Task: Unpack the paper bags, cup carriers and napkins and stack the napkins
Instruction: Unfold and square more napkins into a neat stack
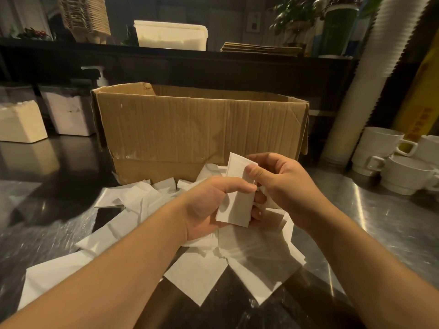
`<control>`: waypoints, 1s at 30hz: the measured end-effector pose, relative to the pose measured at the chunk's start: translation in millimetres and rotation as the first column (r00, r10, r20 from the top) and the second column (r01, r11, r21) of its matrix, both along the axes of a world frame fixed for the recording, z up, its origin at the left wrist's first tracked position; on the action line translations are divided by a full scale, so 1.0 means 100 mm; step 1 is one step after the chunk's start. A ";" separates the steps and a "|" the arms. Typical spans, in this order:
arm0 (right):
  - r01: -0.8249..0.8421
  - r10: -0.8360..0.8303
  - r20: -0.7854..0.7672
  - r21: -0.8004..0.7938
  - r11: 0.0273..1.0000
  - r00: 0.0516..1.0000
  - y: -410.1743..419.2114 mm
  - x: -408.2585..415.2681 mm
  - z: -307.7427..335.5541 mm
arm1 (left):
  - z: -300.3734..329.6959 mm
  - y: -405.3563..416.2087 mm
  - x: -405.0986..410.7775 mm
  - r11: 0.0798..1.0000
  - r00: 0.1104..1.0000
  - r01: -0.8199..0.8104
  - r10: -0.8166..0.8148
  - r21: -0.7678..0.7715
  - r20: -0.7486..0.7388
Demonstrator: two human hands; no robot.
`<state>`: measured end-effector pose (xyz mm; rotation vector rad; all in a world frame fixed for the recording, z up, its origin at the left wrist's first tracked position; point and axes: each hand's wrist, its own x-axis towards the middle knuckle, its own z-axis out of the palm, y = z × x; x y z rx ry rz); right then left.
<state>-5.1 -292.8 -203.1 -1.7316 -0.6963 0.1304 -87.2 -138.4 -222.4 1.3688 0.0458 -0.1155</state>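
Squaring napkins (237, 193): left hand (209, 207) grips the stack, right hand (282, 184) pinches its top. Seems several thick. Align edges before adding from pile (133, 219).

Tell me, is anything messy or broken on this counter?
Yes. Loose napkins lie scattered at all angles across the steel counter, not stacked. The cardboard box behind them is creased, with a ragged top edge. Both hands, left hand and right hand, hold a small napkin bundle.

napkins (199, 276) white | box (199, 129) brown (corrugated ribs) | mugs (403, 174) white | counter (380, 222) steel-grey
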 end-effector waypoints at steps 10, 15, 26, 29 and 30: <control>-0.107 0.087 0.197 0.092 0.990 0.977 0.01 -0.01 -0.06 | 0.06 0.01 -0.03 0.955 0.992 0.129 -0.125 -0.267 0.031; -0.062 0.056 0.300 0.010 0.998 0.952 0.02 -0.01 -0.08 | 0.05 0.00 -0.04 0.979 0.994 0.105 -0.104 -0.176 0.010; -0.058 0.049 0.121 0.078 0.995 0.991 -0.02 0.00 -0.02 | 0.06 -0.01 -0.03 0.958 0.993 0.120 -0.118 -0.262 0.022; 0.074 -0.092 0.110 0.157 0.985 0.990 -0.04 0.07 -0.01 | 0.09 -0.01 0.01 0.912 1.000 -0.025 0.017 -0.409 -0.022; 0.128 -0.149 0.112 0.175 0.976 0.982 -0.05 0.11 -0.02 | 0.10 -0.01 0.00 0.888 0.997 -0.072 0.064 -0.454 -0.032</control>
